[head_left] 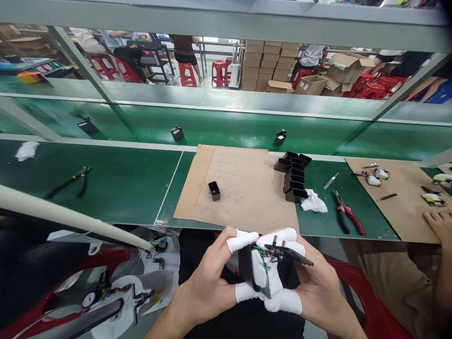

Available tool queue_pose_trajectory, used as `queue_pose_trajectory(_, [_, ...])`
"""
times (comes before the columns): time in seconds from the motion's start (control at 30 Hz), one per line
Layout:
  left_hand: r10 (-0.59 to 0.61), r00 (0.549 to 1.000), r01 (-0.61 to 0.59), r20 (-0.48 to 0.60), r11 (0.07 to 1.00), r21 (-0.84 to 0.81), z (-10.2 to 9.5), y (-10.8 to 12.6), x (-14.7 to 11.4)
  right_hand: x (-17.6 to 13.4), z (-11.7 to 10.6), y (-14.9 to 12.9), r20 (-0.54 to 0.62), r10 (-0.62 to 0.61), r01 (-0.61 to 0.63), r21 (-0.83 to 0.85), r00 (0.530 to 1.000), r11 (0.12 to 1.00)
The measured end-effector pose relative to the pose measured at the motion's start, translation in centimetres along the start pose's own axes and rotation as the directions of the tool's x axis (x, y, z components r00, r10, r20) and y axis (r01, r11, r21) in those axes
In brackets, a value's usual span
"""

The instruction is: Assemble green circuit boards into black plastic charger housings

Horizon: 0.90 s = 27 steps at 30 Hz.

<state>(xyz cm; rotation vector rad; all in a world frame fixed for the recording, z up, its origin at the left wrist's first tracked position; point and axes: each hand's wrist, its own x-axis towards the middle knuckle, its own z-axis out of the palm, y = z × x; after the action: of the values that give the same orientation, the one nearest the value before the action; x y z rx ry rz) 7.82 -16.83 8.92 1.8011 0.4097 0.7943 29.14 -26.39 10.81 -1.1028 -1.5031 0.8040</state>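
Observation:
Low in front of me, my left hand (215, 275) grips a black plastic housing (246, 266) between white-covered fingertips. My right hand (318, 282) is closed on a green circuit board assembly (265, 273) wrapped in white material. It sits at the mouth of the housing; how deep it goes in I cannot tell. A black plate with two metal prongs (289, 254) hangs on wires from the board, by the right fingers. On the brown cardboard sheet (243, 207) one open black housing (214, 190) stands alone, and several more black housings (294, 178) cluster at its right edge.
Right of the cardboard are a white cloth (314, 201), red-handled pliers (348, 214) and a small blade tool (330, 181). Black-handled pliers (70, 181) lie left. Finished-looking black units (177, 133) rest on the green belt (226, 125) behind. A person's hand (439, 223) shows at right.

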Motion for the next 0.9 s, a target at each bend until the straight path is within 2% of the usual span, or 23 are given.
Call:
queue_pose_trajectory(0.13, [-0.019,1.000,0.018,-0.016,0.997,-0.072,0.4,-0.5,-0.2,0.1,0.5,-0.1,0.018,0.079,-0.078,-0.061,0.997,0.995])
queue_pose_trajectory(0.27, [-0.034,0.994,0.019,-0.106,0.990,-0.143,1.1,-1.2,-0.6,0.0,1.1,-0.1,-0.032,0.166,-0.168,-0.127,0.986,0.978])
queue_pose_trajectory(0.33, [-0.036,0.989,0.012,-0.144,0.986,-0.165,1.5,-1.4,-0.8,-0.3,1.3,0.1,-0.046,0.177,-0.180,-0.085,0.983,0.980])
queue_pose_trajectory(0.4, [-0.032,0.985,0.004,-0.167,0.986,-0.168,1.7,-1.6,-0.9,-0.5,1.5,0.4,-0.051,0.179,-0.178,0.025,0.983,0.984])
queue_pose_trajectory(0.53, [-0.017,0.984,-0.008,-0.176,0.990,-0.141,1.9,-1.7,-0.8,-0.5,1.9,0.6,-0.092,0.203,-0.183,0.188,0.975,0.965])
queue_pose_trajectory(0.9, [0.037,0.989,-0.038,-0.140,0.999,-0.003,1.4,-1.2,-0.2,-0.8,2.8,1.0,-0.116,0.287,-0.247,0.273,0.951,0.930])
